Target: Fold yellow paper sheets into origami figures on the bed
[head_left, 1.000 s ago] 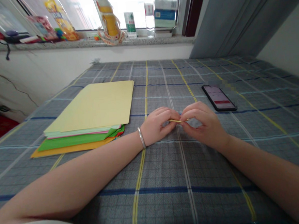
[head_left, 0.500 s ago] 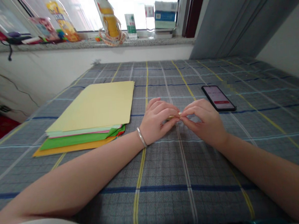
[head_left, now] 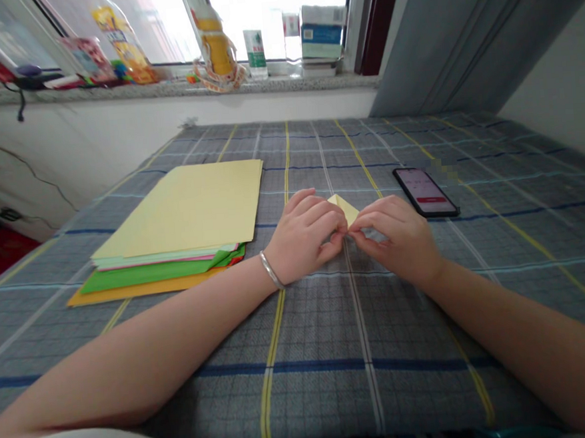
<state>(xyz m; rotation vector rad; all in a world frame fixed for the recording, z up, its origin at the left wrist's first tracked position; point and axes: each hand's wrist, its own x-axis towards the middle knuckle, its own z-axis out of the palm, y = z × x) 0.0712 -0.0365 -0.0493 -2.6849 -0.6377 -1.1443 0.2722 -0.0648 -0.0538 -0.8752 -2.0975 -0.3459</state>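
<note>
A small folded piece of pale yellow paper (head_left: pixel 346 208) is pinched between my two hands, its pointed top showing above the fingers. My left hand (head_left: pixel 309 230), with a silver bangle (head_left: pixel 272 271) on the wrist, grips its left lower side between thumb and fingers. Thumb and index finger of my right hand (head_left: pixel 398 238) close on its right lower corner. The fingertips of both hands nearly meet, and they hide the bottom of the paper.
Left of my hands lies a stack of coloured paper (head_left: pixel 186 206), yellow on top. A phone (head_left: pixel 425 192) with its screen lit lies at the right. Both rest on a checked cloth (head_left: pixel 310 331). Bottles and boxes stand on the windowsill (head_left: pixel 163 89) beyond.
The folded paper has turned up, so a pointed yellow face now shows above the fingers, where only a thin edge showed before. Both hands stay almost in place.
</note>
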